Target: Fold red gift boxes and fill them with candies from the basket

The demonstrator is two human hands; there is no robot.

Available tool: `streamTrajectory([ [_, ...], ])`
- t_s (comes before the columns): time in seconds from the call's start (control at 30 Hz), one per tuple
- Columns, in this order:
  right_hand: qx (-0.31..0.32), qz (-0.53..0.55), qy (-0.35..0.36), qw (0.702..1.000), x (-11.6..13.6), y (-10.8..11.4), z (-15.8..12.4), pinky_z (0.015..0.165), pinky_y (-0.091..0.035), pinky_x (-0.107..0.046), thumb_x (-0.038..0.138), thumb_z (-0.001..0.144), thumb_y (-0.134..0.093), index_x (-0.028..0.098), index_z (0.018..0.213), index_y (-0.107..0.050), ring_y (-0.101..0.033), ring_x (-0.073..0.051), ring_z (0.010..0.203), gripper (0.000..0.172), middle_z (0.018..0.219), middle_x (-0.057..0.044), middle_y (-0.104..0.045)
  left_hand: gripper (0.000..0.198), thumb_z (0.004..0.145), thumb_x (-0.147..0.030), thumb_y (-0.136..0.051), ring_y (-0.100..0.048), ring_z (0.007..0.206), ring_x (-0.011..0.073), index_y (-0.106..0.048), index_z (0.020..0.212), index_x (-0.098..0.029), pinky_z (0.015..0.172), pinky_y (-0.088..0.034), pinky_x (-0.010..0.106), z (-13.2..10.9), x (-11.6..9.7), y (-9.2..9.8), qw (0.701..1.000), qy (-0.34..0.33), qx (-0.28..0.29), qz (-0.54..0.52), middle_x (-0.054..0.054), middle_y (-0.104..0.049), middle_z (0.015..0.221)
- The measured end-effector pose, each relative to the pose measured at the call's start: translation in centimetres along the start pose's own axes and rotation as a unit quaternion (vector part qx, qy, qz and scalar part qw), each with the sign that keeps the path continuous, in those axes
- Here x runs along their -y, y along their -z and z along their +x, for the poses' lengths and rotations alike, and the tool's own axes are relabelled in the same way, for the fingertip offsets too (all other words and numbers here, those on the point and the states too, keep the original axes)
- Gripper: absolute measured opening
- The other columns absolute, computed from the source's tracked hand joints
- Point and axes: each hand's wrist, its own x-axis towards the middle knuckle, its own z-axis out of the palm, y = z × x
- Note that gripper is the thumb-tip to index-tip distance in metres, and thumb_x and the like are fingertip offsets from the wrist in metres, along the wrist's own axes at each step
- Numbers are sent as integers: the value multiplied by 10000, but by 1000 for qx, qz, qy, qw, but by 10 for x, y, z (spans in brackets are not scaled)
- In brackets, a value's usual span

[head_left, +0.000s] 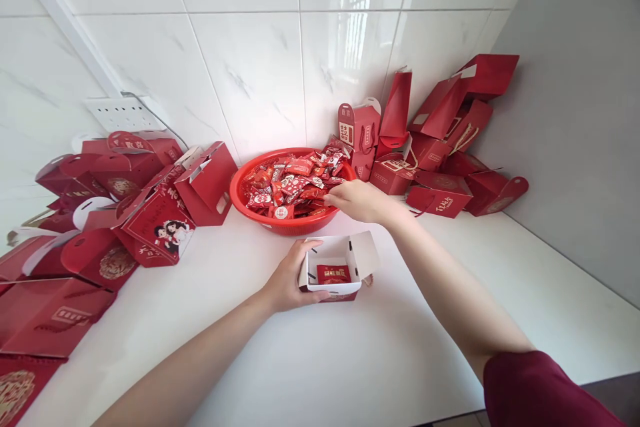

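Left hand (293,278): wrapped around the box's left side, thumb on its near edge.
Box (344,289): lower centre of the frame, open, a packet (333,274) inside.
Right hand (357,201): over the basket's right rim, fingertips at the sweets (300,187); whether they pinch one, I cannot tell.
Basket (280,227): centre, heaped.
Spill risk: dragging fingers could push sweets over the rim.
Box risk: a hard squeeze might buckle the card; the raised flap (367,252) could snag a returning wrist.
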Motion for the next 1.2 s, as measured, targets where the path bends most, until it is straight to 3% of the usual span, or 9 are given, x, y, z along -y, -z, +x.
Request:
streamTrajectory([
  [0.1,90,-18,14,996,5,-19,37,723,-446,-328,343,1010,-381,163,737,-677,-664,-246,809,441,861,-137,-726,897,682,-414,-827,-491,1267,344,-352,1429,-274,1050,-447,515,-1,1,0,1000,4,4,-4,136,-436,1380],
  [0.23,169,1,29,985,2,-37,76,741,-493,-299,351,894,-609,175,933,-727,-687,-238,884,216,1046,-117,-742,921,671,-415,-836,-458,1293,354,-350,1440,-268,1083,-415,529,-1,2,0,999,13,-17,37,144,-425,1391],
  [0.37,218,23,35,975,-7,-41,95,696,-515,-305,503,732,-758,178,991,-729,-695,-250,839,417,1037,-89,-748,838,690,-410,-825,-430,1307,347,-398,1395,-255,1095,-399,524,2,4,2,995,15,-72,72,141,-419,1377],
  [0.5,177,29,33,983,-11,-51,99,666,-492,-306,473,694,-793,140,942,-702,-681,-258,800,425,972,-120,-740,799,710,-386,-807,-441,1286,338,-402,1385,-248,1084,-409,514,5,8,9,995,7,-71,70,139,-419,1358],
  [0.7,109,71,68,989,-17,-66,99,799,-486,-261,340,866,-658,166,992,-680,-666,-200,941,216,1060,-79,-724,796,696,-396,-809,-486,1241,331,-413,1374,-266,1053,-439,506,6,17,14,996,5,-72,53,125,-453,1324],
  [0.93,96,82,89,988,-23,-70,99,890,-502,-297,332,674,-824,128,1259,-561,-632,-255,1070,673,1246,-136,-642,809,693,-402,-814,-474,1253,330,-417,1383,-254,1069,-420,510,6,17,12,995,4,-77,59,126,-457,1336],
  [1.2,90,53,95,990,-19,-70,98,1035,-426,-360,245,690,-810,151,1345,-555,-534,-322,1256,709,1441,-174,-500,802,697,-382,-812,-475,1246,334,-412,1379,-249,1061,-422,521,7,18,12,995,2,-76,59,135,-455,1335],
])
